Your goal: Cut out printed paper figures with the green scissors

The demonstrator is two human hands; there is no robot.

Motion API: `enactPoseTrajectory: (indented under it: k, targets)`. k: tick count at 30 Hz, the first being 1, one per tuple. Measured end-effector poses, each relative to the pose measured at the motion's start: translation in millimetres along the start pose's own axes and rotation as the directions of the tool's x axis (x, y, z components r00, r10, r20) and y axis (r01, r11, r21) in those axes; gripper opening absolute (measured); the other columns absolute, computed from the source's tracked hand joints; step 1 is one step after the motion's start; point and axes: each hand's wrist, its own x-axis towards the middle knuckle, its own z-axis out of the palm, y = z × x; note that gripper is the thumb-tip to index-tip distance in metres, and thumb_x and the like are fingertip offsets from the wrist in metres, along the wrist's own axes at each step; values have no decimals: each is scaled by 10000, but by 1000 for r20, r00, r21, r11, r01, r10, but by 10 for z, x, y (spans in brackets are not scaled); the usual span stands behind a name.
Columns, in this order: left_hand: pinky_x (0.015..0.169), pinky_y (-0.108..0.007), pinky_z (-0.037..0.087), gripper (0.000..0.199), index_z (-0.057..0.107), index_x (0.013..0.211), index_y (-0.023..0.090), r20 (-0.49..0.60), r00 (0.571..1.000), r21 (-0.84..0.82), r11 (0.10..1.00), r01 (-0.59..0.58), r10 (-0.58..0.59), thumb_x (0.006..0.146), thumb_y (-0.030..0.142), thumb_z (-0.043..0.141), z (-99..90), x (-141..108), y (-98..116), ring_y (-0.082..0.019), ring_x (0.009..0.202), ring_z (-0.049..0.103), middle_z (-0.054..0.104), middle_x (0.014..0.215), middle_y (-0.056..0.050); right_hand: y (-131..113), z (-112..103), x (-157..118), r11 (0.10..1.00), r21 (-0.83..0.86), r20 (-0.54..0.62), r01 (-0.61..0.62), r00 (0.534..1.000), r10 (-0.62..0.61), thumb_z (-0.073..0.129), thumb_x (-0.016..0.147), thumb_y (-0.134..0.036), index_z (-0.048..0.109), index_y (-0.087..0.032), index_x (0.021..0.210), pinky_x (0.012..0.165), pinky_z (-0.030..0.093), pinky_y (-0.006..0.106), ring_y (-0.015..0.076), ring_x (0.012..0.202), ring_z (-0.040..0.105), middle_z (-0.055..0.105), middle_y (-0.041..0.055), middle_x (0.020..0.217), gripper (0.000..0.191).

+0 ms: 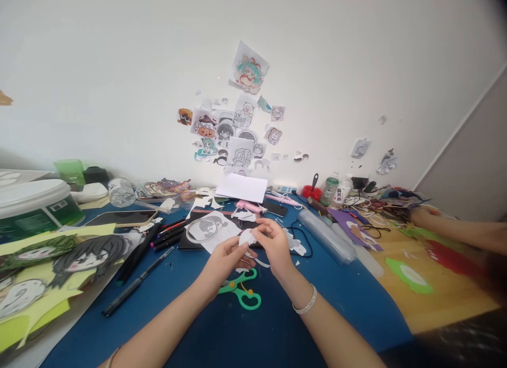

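Observation:
Between my two hands, over the middle of the blue table, is a small white paper piece [247, 237]. My left hand [227, 258] pinches its lower left side. The fingers of my right hand [273, 241] are closed on its right edge. A thin curved white strip hangs below the piece. Just under my hands lie green scissors [242, 290], their blades partly hidden by my left hand. Behind my left hand a printed sheet [214, 229] with a grey character in a ring rests on a black item.
Pens [137, 283] and yellow sheets with cut-out drawings [89, 257] cover the left side. A clear plastic roll [327, 236], bottles [330, 188] and a red container [311, 192] stand or lie right. Another person's arm [459, 228] reaches over the wooden tabletop [431, 304].

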Motion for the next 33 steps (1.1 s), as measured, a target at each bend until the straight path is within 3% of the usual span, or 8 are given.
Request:
enactPoseTrajectory:
  k: [4,11,14,19,25,28,31,33]
  targets:
    - [643,-287,513,313,589,744,153,-43,999,36,999,-10,12,724,463,546,6,7,5,-150,597,624,653,693,-21,-25,-10,-17,953,-266,-18,146,987,-157,605,700,-221,598,-194,896,751,454,335,189,783,578,620,14,730,198]
    - [639,-273,508,317,578,712,154,-36,999,54,998,-20,22,721,469,544,10,-10,33,-143,588,616,647,642,-13,-107,-126,-4,632,-625,115,459,854,-507,490,820,-259,573,-213,1080,909,369,392,234,1039,487,624,76,1002,277]
    - [622,-266,504,320,579,712,155,-29,1000,68,998,-11,13,719,473,540,-12,-14,31,-142,580,611,640,610,-6,-97,-210,70,694,-549,124,466,866,-484,423,860,-292,581,-200,1015,916,364,388,225,1068,484,568,90,1122,240]
    - [595,-263,493,349,572,675,152,-20,1000,121,993,12,-10,710,497,529,-36,33,-19,-153,571,615,641,598,-13,-85,-237,116,813,-368,342,451,879,-333,541,797,-260,584,-187,716,836,405,325,187,911,550,632,53,904,117]
    - [598,-294,500,364,579,715,155,31,999,268,963,-30,22,763,488,438,-80,67,-51,-185,591,630,653,623,-38,-32,-257,154,813,-443,240,378,924,-299,576,746,-211,529,-175,605,682,407,276,153,699,522,560,11,686,153]
    - [669,-334,495,359,596,849,159,-145,944,570,805,-164,295,801,433,370,-286,52,32,-218,705,634,678,762,-78,-32,-338,194,817,-453,153,357,934,-324,540,768,-216,512,-177,614,652,397,271,147,667,502,533,4,671,161]
    - [821,-375,429,335,618,923,172,-135,784,906,395,-150,606,804,397,400,-605,61,142,-259,914,579,659,947,-105,-82,-364,174,757,-501,214,419,908,-360,565,759,-223,518,-184,602,710,389,294,158,706,496,550,9,679,168]
    - [798,-372,428,315,637,883,162,-64,810,968,234,-92,583,797,383,429,-799,96,175,-265,890,567,658,901,-107,-114,-334,129,733,-515,368,444,887,-279,577,759,-232,539,-187,608,738,388,298,162,745,500,574,13,706,162]
